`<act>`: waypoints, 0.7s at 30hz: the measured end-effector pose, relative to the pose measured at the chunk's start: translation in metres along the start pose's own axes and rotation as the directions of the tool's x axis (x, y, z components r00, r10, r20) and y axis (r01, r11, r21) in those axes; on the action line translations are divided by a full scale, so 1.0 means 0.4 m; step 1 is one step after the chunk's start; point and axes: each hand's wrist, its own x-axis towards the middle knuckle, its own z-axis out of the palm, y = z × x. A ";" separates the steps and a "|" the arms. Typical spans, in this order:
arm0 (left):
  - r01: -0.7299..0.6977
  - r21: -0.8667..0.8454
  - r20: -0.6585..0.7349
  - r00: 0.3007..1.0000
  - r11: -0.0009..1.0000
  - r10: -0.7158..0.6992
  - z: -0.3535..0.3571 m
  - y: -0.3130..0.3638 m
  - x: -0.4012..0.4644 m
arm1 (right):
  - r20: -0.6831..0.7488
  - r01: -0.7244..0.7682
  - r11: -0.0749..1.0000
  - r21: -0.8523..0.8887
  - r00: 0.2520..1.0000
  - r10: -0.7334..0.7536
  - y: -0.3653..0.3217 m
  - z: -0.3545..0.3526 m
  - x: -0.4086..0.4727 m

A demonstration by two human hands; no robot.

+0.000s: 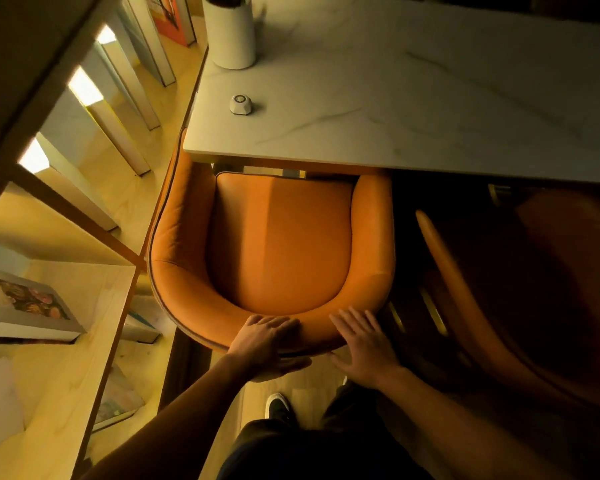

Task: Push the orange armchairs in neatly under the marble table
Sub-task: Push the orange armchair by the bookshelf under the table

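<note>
Both hands flat on near backrest of orange armchair (pixel 278 237).
Left hand (pixel 264 344) and right hand (pixel 364 344): grip released, fingers straight, pressing curved back; seat front tucked under marble surface (pixel 413 98); second armchair (pixel 534 289) in shadow, right.

The white marble table (pixel 413 98) with grey veining carries 2 things near its left edge: a tall white cylinder (pixel 229 31) at the far corner and, nearer, a small white faceted puck (pixel 241 104) with a round top. The pale wooden floor (pixel 309 386) bears an orange armchair (pixel 278 237), its seat front just under the table edge, and a 2nd, shadowed armchair (pixel 534 289) beside it.
</note>
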 end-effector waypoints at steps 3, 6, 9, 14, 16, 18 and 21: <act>-0.039 -0.001 -0.062 0.997 0.999 0.039 0.000 0.054 0.042 | -0.033 -0.083 0.996 0.018 0.996 0.083 0.068 -0.010 -0.057; -0.025 -0.005 -0.026 0.999 1.000 0.025 -0.005 0.114 0.091 | -0.030 -0.151 0.988 0.019 0.988 0.151 0.137 -0.021 -0.104; -0.021 -0.027 -0.031 0.999 0.999 0.020 -0.008 0.173 0.133 | -0.038 -0.200 0.978 0.051 0.979 0.202 0.203 -0.029 -0.135; -0.043 -0.007 -0.067 0.997 0.999 0.042 -0.035 0.280 0.220 | -0.066 -0.243 0.964 0.111 0.966 0.252 0.338 -0.050 -0.185; -0.041 -0.009 -0.075 0.996 0.999 0.040 -0.040 0.338 0.262 | -0.058 -0.264 0.950 0.169 0.959 0.277 0.399 -0.063 -0.208; -0.048 -0.018 -0.075 0.996 0.999 0.046 -0.038 0.402 0.307 | -0.062 -0.278 0.935 0.221 0.953 0.298 0.462 -0.069 -0.235; -0.064 -0.034 -0.078 0.995 0.997 0.061 -0.028 0.495 0.382 | -0.133 -0.254 0.939 0.231 0.948 0.289 0.563 -0.072 -0.275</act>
